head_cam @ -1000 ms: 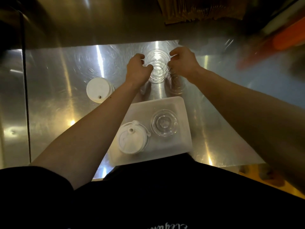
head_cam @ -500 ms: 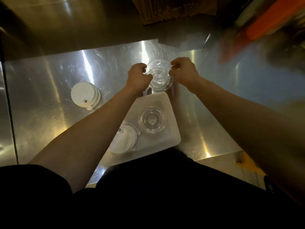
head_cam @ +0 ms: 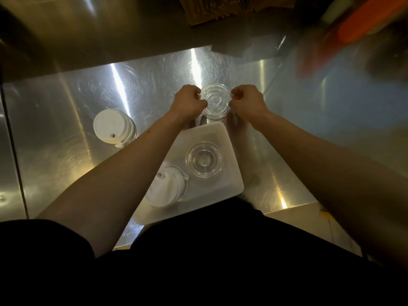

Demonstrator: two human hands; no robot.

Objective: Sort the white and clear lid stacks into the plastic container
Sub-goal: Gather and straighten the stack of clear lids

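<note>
A stack of clear lids (head_cam: 215, 102) is held between my left hand (head_cam: 188, 102) and my right hand (head_cam: 248, 102), just beyond the far edge of the white plastic container (head_cam: 231, 173). Both hands pinch its rim from opposite sides. Inside the container a clear lid stack (head_cam: 204, 159) lies at the right and a white lid stack (head_cam: 166, 188) at the left, partly behind my left forearm. Another white lid stack (head_cam: 112, 127) stands on the steel table to the left of the container.
The steel table (head_cam: 66, 102) ends at a seam on the left and at a front edge near my body. A brown paper stack (head_cam: 231, 7) and a blurred orange object (head_cam: 357, 25) sit at the back.
Both hands have carried the clear lid stack nearer, towards the container's far edge. The camera view has shifted slightly.
</note>
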